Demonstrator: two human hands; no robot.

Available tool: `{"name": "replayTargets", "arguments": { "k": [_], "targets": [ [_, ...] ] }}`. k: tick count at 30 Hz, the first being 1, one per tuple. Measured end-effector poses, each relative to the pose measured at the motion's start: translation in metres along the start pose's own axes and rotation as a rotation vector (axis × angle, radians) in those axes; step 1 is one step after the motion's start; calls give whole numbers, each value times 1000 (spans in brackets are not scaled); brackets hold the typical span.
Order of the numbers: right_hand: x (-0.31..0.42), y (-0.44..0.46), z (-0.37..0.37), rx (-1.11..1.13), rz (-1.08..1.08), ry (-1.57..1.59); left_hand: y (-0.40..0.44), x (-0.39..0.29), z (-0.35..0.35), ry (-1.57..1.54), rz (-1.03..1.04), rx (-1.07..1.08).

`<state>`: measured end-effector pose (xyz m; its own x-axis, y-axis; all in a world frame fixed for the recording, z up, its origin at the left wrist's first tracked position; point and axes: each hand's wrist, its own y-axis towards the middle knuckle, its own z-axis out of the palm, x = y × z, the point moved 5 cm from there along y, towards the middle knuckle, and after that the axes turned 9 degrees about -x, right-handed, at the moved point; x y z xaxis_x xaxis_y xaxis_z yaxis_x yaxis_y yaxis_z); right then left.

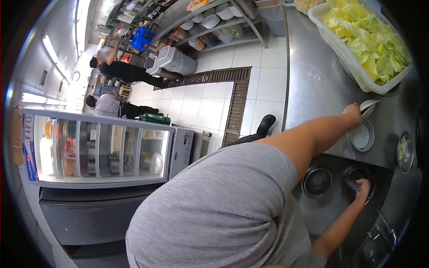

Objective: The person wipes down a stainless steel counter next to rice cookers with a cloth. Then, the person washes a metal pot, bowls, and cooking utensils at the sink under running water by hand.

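My left hand [353,115] reaches out over the steel counter, closed around a white scoop-like utensil [368,107]. Just beyond it stands a round metal bowl [362,135] with white contents. My right hand [363,187] is over a dark sunken section [326,214] that looks like a sink. Its fingers are closed at the rim of a dark round pan [353,175]. Another dark round metal bowl [317,182] lies beside that pan. A small metal dish [405,152] with pale chopped pieces rests at the counter's far side.
A white plastic basket [342,56] of cut leafy greens sits on the steel counter [308,67]. A metal faucet [380,232] is near my right arm. Behind me are a glass display fridge [103,147], a floor drain grate [237,102], shelves, bins and two people [125,67].
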<state>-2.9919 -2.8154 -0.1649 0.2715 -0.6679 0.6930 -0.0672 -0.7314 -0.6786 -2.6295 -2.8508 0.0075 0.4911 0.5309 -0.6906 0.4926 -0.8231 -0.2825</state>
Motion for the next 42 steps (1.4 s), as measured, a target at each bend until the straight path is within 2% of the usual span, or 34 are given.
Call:
{"name": "replayTargets", "arguments": {
  "k": [2,4,5,8,9,10,12,15,18,19,20,23,26,31,36,37,40,41,42],
  "targets": [
    [1,-6,-16,-14,6,164,-2,-3,-2,4,7,12],
    [34,-68,-9,-122,230,371,-1,-1,-4,7,5,8],
    [19,-51,-20,-63,219,463,0,0,-2,7,2,5],
    [2,-44,-42,-443,-41,200,-1,-2,-3,19,13,12],
    [35,-80,-24,-566,-342,-383,-2,-2,-4,26,15,16],
    [28,-90,-8,-584,-549,-338,-2,-3,-3,26,28,13],
    [52,-149,39,-711,-569,-846,0,0,-2,35,50,7],
    [4,-126,52,-471,-497,-740,1,2,2,13,78,-11],
    [-73,-47,21,-151,-374,-34,5,3,6,47,61,-15],
    [-85,-27,3,-104,64,773,4,3,5,50,65,-22],
    [-41,-64,-4,-208,96,1192,3,3,4,51,68,-27],
    [-64,-32,-35,-561,-15,1004,4,3,2,41,57,-24],
    [-46,-45,-45,-678,-16,965,8,4,2,49,53,-43],
    [-54,-99,-40,-715,-8,1113,2,-1,5,68,58,6],
    [-68,-139,-31,-523,1,1392,7,5,7,109,55,-52],
    [-74,-138,-35,-452,-17,1396,1,2,6,117,47,-5],
    [-122,-109,-50,-101,-196,1117,-8,-7,-6,119,36,75],
    [-132,-97,-50,-221,-48,794,-6,-6,-7,100,31,52],
    [-106,-101,-35,-329,102,462,-6,-4,-8,81,19,29]
  ]
}}
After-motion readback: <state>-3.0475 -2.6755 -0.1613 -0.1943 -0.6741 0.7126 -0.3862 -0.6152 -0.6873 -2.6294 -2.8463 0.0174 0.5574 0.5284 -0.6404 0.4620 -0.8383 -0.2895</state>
